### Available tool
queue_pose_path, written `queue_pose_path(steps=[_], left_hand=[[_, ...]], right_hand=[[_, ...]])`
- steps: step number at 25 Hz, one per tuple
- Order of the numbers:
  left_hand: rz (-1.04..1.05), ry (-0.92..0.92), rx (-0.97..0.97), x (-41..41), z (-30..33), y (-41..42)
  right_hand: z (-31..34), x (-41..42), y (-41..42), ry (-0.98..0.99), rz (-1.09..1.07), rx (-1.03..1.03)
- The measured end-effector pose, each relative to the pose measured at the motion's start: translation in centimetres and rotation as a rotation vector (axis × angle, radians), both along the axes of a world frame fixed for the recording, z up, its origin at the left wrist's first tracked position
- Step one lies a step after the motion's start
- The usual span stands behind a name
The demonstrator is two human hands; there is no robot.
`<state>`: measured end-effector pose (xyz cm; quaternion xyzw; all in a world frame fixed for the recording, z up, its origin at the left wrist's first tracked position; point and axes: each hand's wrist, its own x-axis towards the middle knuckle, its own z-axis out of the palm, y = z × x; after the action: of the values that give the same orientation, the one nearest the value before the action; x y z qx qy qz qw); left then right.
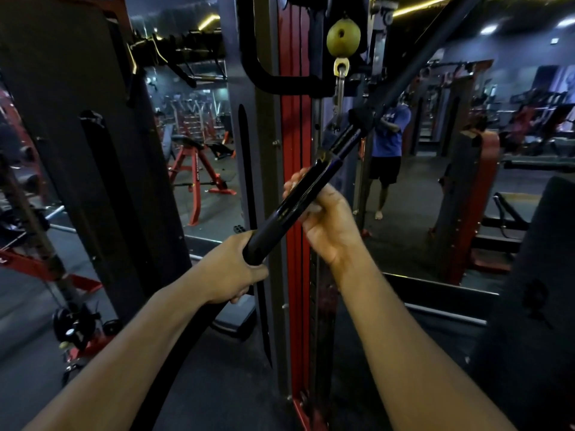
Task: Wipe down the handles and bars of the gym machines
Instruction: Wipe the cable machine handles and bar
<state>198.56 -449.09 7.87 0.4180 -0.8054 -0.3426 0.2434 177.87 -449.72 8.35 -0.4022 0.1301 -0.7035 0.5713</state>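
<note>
- Bar (298, 194): long, black and glossy, running on a diagonal from lower left to upper right across the middle of the view, in front of the red upright (294, 150) of the cable machine.
- Left hand (236, 272): fingers and thumb wrapped round the lower part of the bar in a firm grasp.
- Right hand (326, 225): higher on the bar, fingers curled round it from behind. A pale patch shows between palm and bar; whether it is a cloth cannot be told.
- Clip (340, 85): metal, hanging under a yellow ball stop (343, 37) at the top of the machine, just beside the bar's upper stretch.
- Mirror (420, 188): behind the machine, showing a standing person in a blue shirt and dark shorts.
- Bench (199, 169): red frame, well apart to the left.
</note>
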Motion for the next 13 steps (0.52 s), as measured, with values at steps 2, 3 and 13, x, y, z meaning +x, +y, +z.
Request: queue_pose_path(steps=[2,3,13], left_hand=[[-0.017,0.001,-0.004,-0.1,0.0,0.0],[-0.028,0.004,-0.007,-0.2,0.0,0.0],[0.032,0.026,-0.088,-0.7,-0.8,0.0]], right_hand=[[2.0,-2.1,-0.8,-0.086,-0.108,-0.033],[2.8,-2.8,-1.0,-0.117,-0.142,-0.055],[-2.2,0.6,0.9,-0.085,-0.184,0.138]])
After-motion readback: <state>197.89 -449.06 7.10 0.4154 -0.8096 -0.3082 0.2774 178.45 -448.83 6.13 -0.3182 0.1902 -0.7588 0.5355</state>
